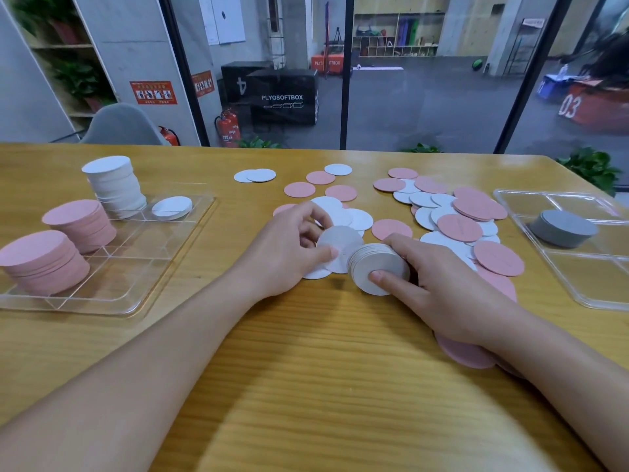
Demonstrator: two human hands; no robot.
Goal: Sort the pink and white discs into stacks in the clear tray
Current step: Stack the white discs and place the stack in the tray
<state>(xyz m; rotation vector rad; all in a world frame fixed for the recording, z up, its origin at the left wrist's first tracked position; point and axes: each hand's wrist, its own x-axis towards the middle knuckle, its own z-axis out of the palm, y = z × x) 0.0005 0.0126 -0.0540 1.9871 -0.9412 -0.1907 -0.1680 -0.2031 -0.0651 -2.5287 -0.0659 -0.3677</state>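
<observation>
The clear divided plastic tray (pixel 163 267) sits near the left edge of the yellow wooden desk (pixel 323 352), with bare desk between it and the hands and its front and middle compartments open. It holds two stacks of pink round discs (pixel 44 260) (one behind the other), a tall stack of white discs (pixel 115 185) and a short white stack (pixel 172 207). Loose pink and white discs (pixel 442 216) lie scattered toward the right, where a second clear tray (pixel 578 284) carries a grey stack (pixel 563 228). The right hand (pixel 442 287) grips a small white stack (pixel 377 267) between thumb and curled fingers; the left hand (pixel 286 253) pinches a single white disc (pixel 340 247) beside it.
</observation>
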